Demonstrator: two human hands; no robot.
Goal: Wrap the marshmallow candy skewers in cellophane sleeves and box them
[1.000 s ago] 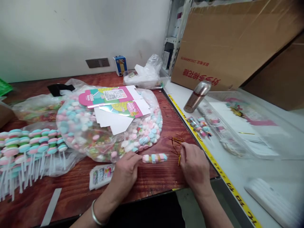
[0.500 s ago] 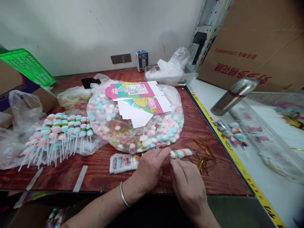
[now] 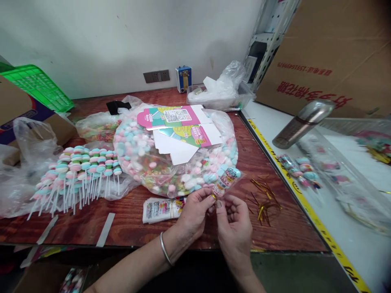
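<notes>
A wrapped marshmallow pop (image 3: 227, 181) stands tilted up to the right, in a clear printed bag gathered at its lower end. My left hand (image 3: 195, 211) is closed around that gathered neck. A gold twist tie (image 3: 213, 196) shows at the neck beside my left thumb. My right hand (image 3: 234, 226) pinches close below the bag at the tie, its fingers curled; the tie's ends are hidden between the fingertips. Loose gold twist ties (image 3: 263, 203) lie on the table to the right. Left of my hands is a banded stack of printed bags (image 3: 157, 210).
Behind my hands lies a large bag of marshmallows (image 3: 131, 162) with printed cartons (image 3: 183, 128) on top. Unwrapped marshmallow pops (image 3: 77, 162) are piled at left. At right are a steel flask (image 3: 301, 126), a few wrapped candies (image 3: 305, 167) and yellow edge tape (image 3: 301, 191).
The pop has swung from lying flat to pointing up and right, its printed wrapper now showing. Both hands have turned, the right drawing back slightly, and a gold tie now shows at the neck.
</notes>
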